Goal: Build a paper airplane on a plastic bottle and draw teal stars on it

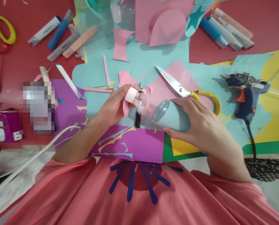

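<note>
A clear plastic bottle (151, 106) with a white cap (131, 94) lies tilted across the middle, its lower part wrapped in light blue paper (178, 116). My right hand (197, 122) grips the wrapped base, thumb below and fingers above. At the cap end, my left hand (117, 104) has its fingers closed around a small pink paper piece (125, 108) beside the bottle neck. Part of those fingers is hidden behind the cap. Under the bottle lies a black pen (137, 120). Scissors with yellow handles (208, 97) rest against the back of my right hand, blades pointing up and left.
A blue glue gun (244, 101) lies on the right, its cord running down. Markers (226, 32) sit at upper right and more markers (59, 34) at upper left. Purple paper (151, 143) with scraps is near my body. A purple power strip (7, 125) is at far left.
</note>
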The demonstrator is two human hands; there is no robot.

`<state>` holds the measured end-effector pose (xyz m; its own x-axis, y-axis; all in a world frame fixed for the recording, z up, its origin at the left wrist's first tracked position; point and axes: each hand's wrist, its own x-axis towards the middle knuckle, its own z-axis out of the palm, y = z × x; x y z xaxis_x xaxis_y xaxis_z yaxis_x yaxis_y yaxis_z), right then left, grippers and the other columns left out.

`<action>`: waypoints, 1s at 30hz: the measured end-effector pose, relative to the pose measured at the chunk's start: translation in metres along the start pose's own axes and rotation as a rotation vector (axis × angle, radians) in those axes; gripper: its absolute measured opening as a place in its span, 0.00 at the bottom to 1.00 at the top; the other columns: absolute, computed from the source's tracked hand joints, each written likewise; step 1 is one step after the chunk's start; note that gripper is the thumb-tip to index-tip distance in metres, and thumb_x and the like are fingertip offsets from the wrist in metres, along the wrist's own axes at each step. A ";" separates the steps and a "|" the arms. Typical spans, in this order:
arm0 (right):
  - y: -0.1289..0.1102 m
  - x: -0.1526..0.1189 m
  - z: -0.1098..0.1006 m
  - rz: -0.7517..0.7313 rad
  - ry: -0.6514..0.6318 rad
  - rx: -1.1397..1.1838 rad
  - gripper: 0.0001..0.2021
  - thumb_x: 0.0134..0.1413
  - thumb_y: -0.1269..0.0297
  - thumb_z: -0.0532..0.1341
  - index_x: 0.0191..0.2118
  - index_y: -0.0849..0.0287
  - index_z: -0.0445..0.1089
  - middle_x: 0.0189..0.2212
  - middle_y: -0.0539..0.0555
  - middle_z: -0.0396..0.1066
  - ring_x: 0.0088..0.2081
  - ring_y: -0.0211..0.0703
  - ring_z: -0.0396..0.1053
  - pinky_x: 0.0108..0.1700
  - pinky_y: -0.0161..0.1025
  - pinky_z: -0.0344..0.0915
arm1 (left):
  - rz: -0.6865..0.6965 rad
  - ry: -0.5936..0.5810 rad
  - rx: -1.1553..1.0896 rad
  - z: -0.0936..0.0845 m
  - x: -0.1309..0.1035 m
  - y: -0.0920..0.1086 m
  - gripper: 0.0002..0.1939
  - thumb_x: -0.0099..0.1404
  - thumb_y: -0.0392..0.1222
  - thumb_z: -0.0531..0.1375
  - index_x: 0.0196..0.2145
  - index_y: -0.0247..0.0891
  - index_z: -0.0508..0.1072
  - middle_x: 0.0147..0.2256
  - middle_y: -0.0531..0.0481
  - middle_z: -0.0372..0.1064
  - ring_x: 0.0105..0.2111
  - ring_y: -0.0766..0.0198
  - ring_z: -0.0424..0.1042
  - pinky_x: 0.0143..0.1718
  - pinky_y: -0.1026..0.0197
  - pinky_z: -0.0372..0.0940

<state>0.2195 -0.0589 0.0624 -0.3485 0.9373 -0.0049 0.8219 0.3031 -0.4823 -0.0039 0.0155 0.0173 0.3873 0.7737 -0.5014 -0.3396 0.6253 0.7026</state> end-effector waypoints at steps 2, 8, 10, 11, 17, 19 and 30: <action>0.000 0.000 0.000 0.014 -0.003 0.004 0.25 0.54 0.47 0.60 0.50 0.59 0.64 0.43 0.62 0.73 0.47 0.60 0.72 0.49 0.58 0.67 | 0.015 -0.008 -0.010 0.000 0.000 -0.001 0.17 0.70 0.46 0.58 0.26 0.35 0.74 0.22 0.54 0.66 0.21 0.72 0.65 0.23 0.70 0.62; 0.000 0.000 0.001 0.023 -0.006 0.004 0.24 0.54 0.46 0.60 0.50 0.58 0.64 0.42 0.62 0.73 0.47 0.60 0.72 0.49 0.56 0.67 | 0.016 0.009 -0.008 -0.002 0.001 -0.003 0.17 0.70 0.46 0.59 0.25 0.35 0.74 0.24 0.54 0.66 0.22 0.72 0.65 0.24 0.70 0.63; 0.000 0.000 0.001 0.020 -0.006 0.000 0.24 0.54 0.46 0.60 0.51 0.58 0.64 0.43 0.62 0.72 0.47 0.59 0.72 0.49 0.56 0.68 | 0.014 0.012 -0.015 -0.002 0.000 -0.003 0.17 0.70 0.47 0.59 0.25 0.36 0.74 0.24 0.54 0.66 0.22 0.72 0.66 0.24 0.70 0.63; 0.000 0.000 0.001 0.018 -0.004 -0.001 0.25 0.54 0.46 0.60 0.51 0.58 0.64 0.43 0.62 0.72 0.46 0.59 0.72 0.48 0.56 0.68 | 0.013 0.010 -0.021 -0.002 0.000 -0.003 0.17 0.69 0.47 0.59 0.25 0.36 0.74 0.24 0.54 0.66 0.22 0.72 0.66 0.24 0.70 0.63; 0.001 0.001 0.000 0.001 -0.008 0.013 0.24 0.55 0.45 0.59 0.50 0.58 0.64 0.42 0.62 0.73 0.45 0.59 0.72 0.48 0.56 0.67 | -0.021 0.017 -0.075 0.000 -0.001 -0.002 0.16 0.70 0.41 0.56 0.25 0.34 0.74 0.23 0.54 0.66 0.22 0.73 0.65 0.24 0.71 0.63; 0.001 0.001 0.000 -0.003 -0.004 0.008 0.25 0.56 0.44 0.58 0.50 0.59 0.64 0.41 0.62 0.73 0.45 0.59 0.72 0.48 0.56 0.67 | -0.049 0.027 -0.096 0.001 -0.001 -0.002 0.18 0.71 0.39 0.54 0.24 0.34 0.73 0.22 0.54 0.65 0.21 0.73 0.65 0.24 0.71 0.62; -0.002 -0.002 0.004 0.007 -0.028 -0.034 0.25 0.56 0.44 0.58 0.50 0.59 0.64 0.43 0.62 0.71 0.45 0.57 0.70 0.45 0.51 0.67 | -0.034 0.124 -0.096 0.008 -0.002 -0.001 0.19 0.69 0.31 0.50 0.20 0.34 0.63 0.18 0.57 0.55 0.17 0.76 0.59 0.18 0.73 0.57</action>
<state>0.2165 -0.0617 0.0605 -0.3553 0.9342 -0.0330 0.8387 0.3030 -0.4525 0.0028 0.0126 0.0217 0.2928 0.7551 -0.5866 -0.4106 0.6533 0.6361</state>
